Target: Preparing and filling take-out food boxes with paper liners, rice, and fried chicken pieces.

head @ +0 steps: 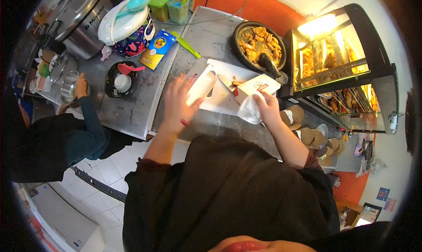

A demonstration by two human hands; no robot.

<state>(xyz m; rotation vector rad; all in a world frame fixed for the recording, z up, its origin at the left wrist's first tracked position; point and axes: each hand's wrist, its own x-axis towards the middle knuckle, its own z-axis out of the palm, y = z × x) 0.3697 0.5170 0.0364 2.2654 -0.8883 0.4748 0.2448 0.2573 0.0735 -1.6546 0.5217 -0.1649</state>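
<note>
My left hand (178, 102) is blurred, its fingers spread beside an upright pale carton (203, 86); whether it touches the carton I cannot tell. In my right hand (270, 108) is a bunched white plastic bag or wrap (249, 110), contents unclear. Just beyond that hand is a printed food box (258, 85), its near side partly covered by the white bundle. Both cartons are on a white cutting board (217, 65). Between them lies a broad knife blade (226, 82), with a small brown food piece (236, 83) next to it.
A stone mortar (235, 42) with fried pieces and a pestle (268, 64) stands behind the board. At right is a lit food warmer (333, 79). A floral rice container (132, 37), green knife (186, 45) and black bowl (110, 87) are left. Another person's hand (81, 86) is at a metal bowl (68, 89).
</note>
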